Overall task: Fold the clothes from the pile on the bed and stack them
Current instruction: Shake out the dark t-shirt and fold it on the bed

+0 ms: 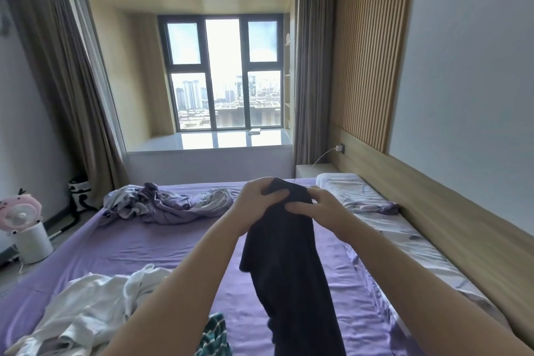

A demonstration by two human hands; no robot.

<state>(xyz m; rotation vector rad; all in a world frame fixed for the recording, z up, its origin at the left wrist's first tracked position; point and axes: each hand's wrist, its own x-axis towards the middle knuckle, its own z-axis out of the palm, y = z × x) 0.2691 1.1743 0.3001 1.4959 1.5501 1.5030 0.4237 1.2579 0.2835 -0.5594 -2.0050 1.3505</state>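
Both my hands are up over the bed, holding a dark navy garment by its top edge. Left hand has its fingers curled over the upper left of the cloth, clamped on it. Right hand pinches the top right, fingers pressed flat on the fabric, thumb behind. The garment hangs down between my forearms, its lower end out of view at the bottom edge. White clothes lie crumpled on the purple sheet at lower left, a green checked piece just beside them. A rumpled purple-and-white quilt lies at the far side, a pillow at right by the headboard.
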